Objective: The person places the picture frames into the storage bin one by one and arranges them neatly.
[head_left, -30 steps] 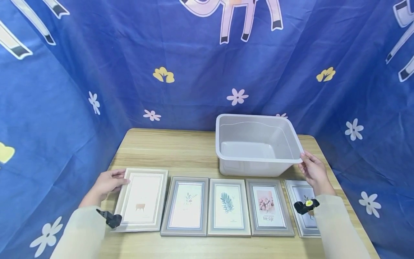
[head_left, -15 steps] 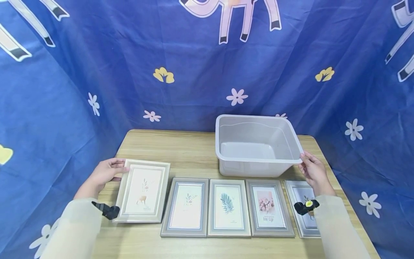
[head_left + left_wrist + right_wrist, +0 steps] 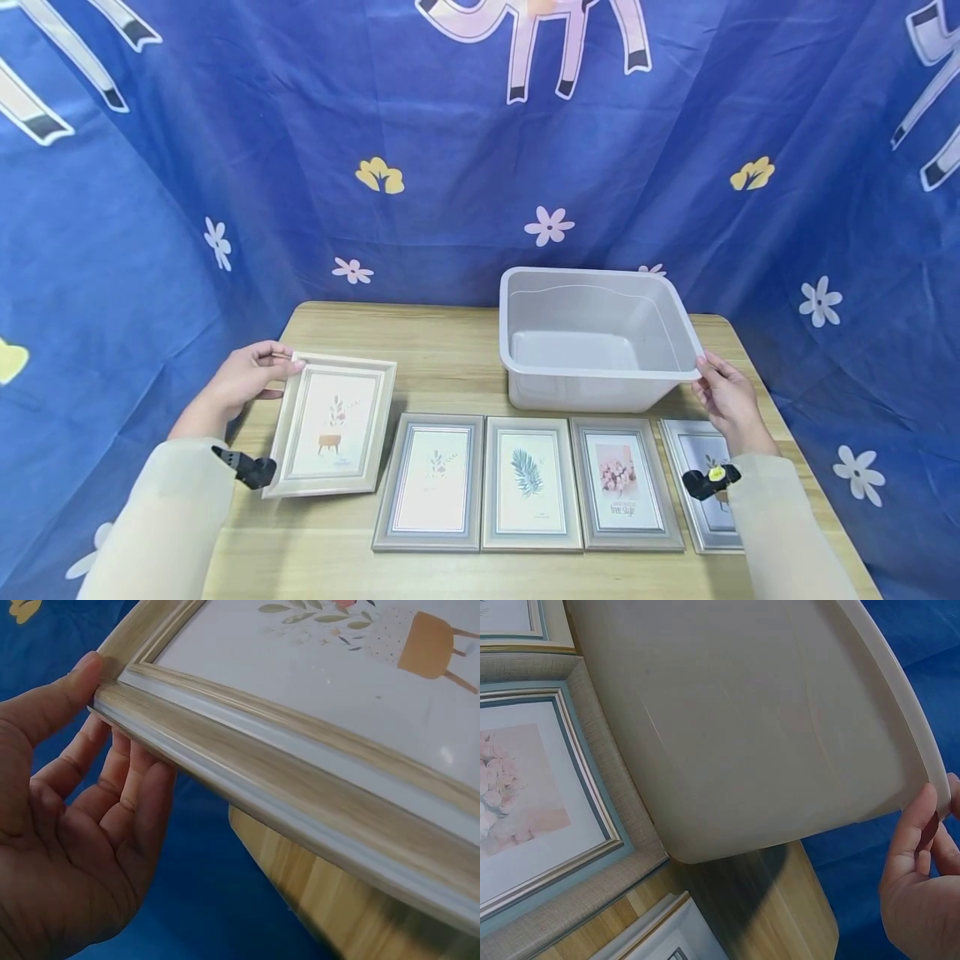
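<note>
I have the left hand [image 3: 249, 382] gripping a pale picture frame [image 3: 337, 427] by its far left corner. The head view shows the frame tilted, its far edge raised; whether its near edge touches the wood I can't tell. The left wrist view gives me the grip itself: thumb on the front moulding, fingers curled underneath. It also shows me a pink flower and a speckled pot top in the print, which the head view mostly washes out.

The right hand [image 3: 729, 402] pinches the rim of a grey tub [image 3: 577, 390] at its near right corner. From the head I look down into the tub; from the right wrist I get only its outer wall.

Just nearer the person than the tub, a pink-flower frame [image 3: 626, 483] lies face up, and the right wrist view brings out its woven-looking border. To its left lie a blue-leaf frame [image 3: 532, 479] and a sprig frame [image 3: 431, 483]. To its right is a silvery frame [image 3: 697, 492], partly hidden by the right arm.

All this sits on a wooden table [image 3: 390, 329], with a blue curtain [image 3: 457, 117] printed with flowers around it, seen whole only from the head.
</note>
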`<state>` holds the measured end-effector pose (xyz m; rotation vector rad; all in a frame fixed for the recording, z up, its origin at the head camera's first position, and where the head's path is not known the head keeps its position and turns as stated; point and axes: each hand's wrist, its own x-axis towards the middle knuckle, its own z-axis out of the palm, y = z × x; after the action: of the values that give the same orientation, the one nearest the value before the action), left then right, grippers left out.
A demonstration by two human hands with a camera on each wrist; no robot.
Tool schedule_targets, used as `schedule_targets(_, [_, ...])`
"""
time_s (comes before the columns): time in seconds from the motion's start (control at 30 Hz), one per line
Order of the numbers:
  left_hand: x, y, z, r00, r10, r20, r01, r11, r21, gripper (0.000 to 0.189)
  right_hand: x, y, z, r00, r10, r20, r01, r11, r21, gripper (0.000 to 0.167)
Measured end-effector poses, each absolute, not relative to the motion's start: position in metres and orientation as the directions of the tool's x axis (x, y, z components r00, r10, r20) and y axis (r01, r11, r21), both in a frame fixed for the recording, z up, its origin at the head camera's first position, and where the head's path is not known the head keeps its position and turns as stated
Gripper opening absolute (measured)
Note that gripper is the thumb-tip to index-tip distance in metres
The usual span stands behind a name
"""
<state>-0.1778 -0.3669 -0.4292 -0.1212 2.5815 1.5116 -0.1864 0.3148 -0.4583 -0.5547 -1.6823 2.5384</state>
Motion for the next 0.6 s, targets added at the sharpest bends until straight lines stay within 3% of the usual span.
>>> schedule_targets(0.33, [-0.186,-0.359,-0.412,-0.988,0.02,-0.151,-0.125,0.461,0.879,0.036,-0.187,0.316,-0.46,-0.94,0.224,-0.256,0.145,-0.416,-0.898,0.01])
schedule_targets(0.6, [-0.191,-0.354,-0.403,-0.998,0.017,-0.055,-0.042,0.444,0.895,0.032,-0.187,0.316,-0.46,-0.941,0.218,-0.257,0.14,-0.441,-0.887,0.01])
